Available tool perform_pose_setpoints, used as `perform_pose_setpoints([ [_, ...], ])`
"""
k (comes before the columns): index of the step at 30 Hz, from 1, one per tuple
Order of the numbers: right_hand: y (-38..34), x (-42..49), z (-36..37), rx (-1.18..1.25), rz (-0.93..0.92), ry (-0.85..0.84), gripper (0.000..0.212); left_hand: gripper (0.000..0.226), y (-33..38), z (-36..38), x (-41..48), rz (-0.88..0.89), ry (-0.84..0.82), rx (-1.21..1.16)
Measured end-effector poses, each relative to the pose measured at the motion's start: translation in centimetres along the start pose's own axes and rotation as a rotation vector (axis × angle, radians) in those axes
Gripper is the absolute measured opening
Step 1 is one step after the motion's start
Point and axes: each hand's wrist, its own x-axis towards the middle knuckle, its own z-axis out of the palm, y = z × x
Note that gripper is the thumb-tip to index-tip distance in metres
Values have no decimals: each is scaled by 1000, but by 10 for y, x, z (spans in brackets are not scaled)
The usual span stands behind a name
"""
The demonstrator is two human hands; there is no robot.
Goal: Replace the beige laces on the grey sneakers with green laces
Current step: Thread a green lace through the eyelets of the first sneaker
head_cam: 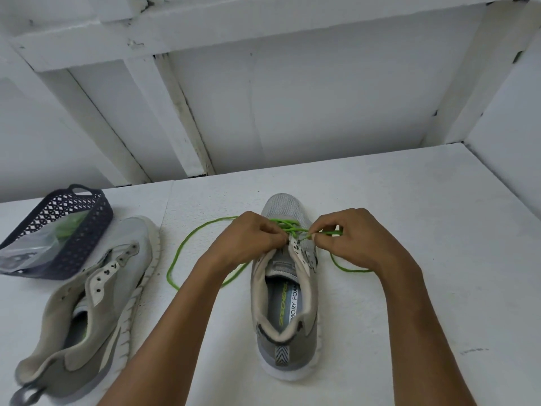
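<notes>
A grey sneaker stands upright in the middle of the white table, toe pointing away from me. A green lace crosses its lowest eyelets, and its loose ends loop out on the table to the left and right. My left hand pinches the lace at the left eyelet row. My right hand pinches the lace end at the right eyelet row. The second grey sneaker lies on its side at the left, with no lace in its eyelets.
A dark blue perforated basket sits at the far left, holding a clear plastic bag with more green lace inside. The white table runs back to a white panelled wall.
</notes>
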Motion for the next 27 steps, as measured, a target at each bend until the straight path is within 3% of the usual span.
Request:
perform_pose_setpoints([
  [12, -18, 5, -6, -205, 0, -49, 15, 12, 2, -3, 2, 3, -60, 5],
  [27, -25, 7, -11, -283, 19, -56, 7, 9, 3, -8, 7, 40, -96, 57],
])
